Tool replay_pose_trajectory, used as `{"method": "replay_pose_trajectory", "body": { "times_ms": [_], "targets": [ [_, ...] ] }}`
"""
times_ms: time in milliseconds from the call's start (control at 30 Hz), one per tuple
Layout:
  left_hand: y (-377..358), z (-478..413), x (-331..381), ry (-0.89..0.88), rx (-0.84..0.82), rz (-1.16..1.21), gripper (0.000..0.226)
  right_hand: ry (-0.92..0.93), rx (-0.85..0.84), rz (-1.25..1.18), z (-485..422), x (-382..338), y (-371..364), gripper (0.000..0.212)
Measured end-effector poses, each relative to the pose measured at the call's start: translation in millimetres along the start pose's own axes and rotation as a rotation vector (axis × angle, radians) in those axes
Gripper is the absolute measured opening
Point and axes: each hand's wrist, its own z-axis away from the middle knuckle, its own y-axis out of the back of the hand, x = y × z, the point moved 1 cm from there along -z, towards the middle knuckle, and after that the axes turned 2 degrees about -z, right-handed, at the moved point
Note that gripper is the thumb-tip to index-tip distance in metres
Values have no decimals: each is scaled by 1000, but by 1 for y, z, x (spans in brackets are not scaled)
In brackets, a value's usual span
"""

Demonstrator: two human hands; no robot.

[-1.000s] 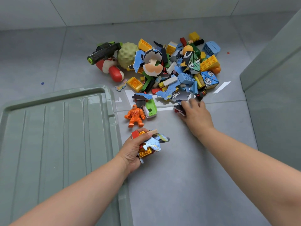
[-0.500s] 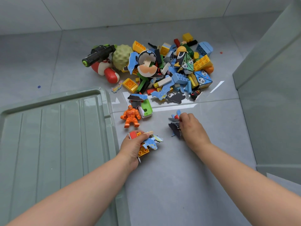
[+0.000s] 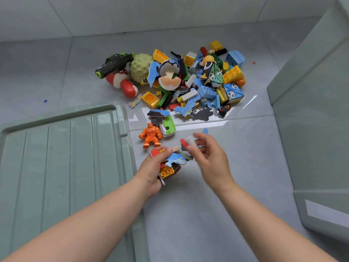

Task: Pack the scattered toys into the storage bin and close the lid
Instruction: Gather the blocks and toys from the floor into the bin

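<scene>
On the floor [image 3: 188, 214] before you, the toy pile [image 3: 188, 82] lies ahead of both hands, well apart from the storage bin [image 3: 311, 110], whose green wall stands to your right; its opening is not in view. The lid [image 3: 62, 167] lies flat on your left, just beside the left grip [image 3: 153, 171]. Finding: the right grip [image 3: 213, 157] is the nearer to the bin, which lies to its right, so the carry, in my judgement, goes rightward and up over that wall. Left grip: clenched round a handful of bricks and puzzle pieces [image 3: 170, 165], thumb on top. Right grip: blurred, fingers partly curled, pinching small pieces [image 3: 186, 142], red and white, just beside the left handful. An orange figure [image 3: 150, 134] stands loose between handful and pile. Most toys lie unpacked; lid not yet on
</scene>
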Motion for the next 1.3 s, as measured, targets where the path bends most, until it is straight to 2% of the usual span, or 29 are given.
{"method": "replay_pose_trajectory", "body": {
  "times_ms": [67,133,200,267,333,400,433,500,533,600,667,733,867,967,1067,1133,1200,1300],
  "targets": [
    [-5,4,3,14,-103,35,23,153,10,177,16,-4,-14,20],
    [-9,6,5,25,-161,66,31,294,129,346,22,-3,-23,23],
    [-9,7,7,4,-183,86,30,338,193,394,20,-6,-28,25],
    [-5,7,6,-38,-182,73,30,346,120,409,18,-9,-30,27],
    [1,4,7,-90,-141,48,15,275,26,317,12,-11,-22,32],
    [5,0,8,-120,-56,13,9,131,81,303,-4,-3,-2,41],
    [6,-3,9,-133,-13,-16,10,18,84,393,-15,3,9,58],
    [10,-7,8,-152,72,-55,12,-203,-55,701,-32,18,22,91],
    [12,-9,6,-144,96,-59,14,-220,-147,831,-35,23,20,94],
    [13,-8,3,-116,107,-58,19,-129,-286,947,-31,34,6,74],
    [12,-5,0,-96,127,-55,15,45,-241,872,-24,43,-5,47],
    [11,-3,0,-81,139,-52,12,102,-117,716,-21,49,-8,31],
    [14,-4,-1,-57,166,-71,13,-31,-105,499,-21,44,-8,25],
    [15,-4,-1,-43,178,-77,15,-52,-128,448,-23,37,-11,22],
    [13,-3,0,-46,202,-90,16,-58,-97,428,-21,38,-14,21],
    [12,-2,0,-56,209,-94,17,-122,38,304,-19,36,-10,24],
    [12,-1,1,-67,220,-98,17,-215,132,169,-17,32,-7,37],
    [16,3,1,-105,223,-106,13,-256,-21,186,-15,23,-18,63]
  ]
}}
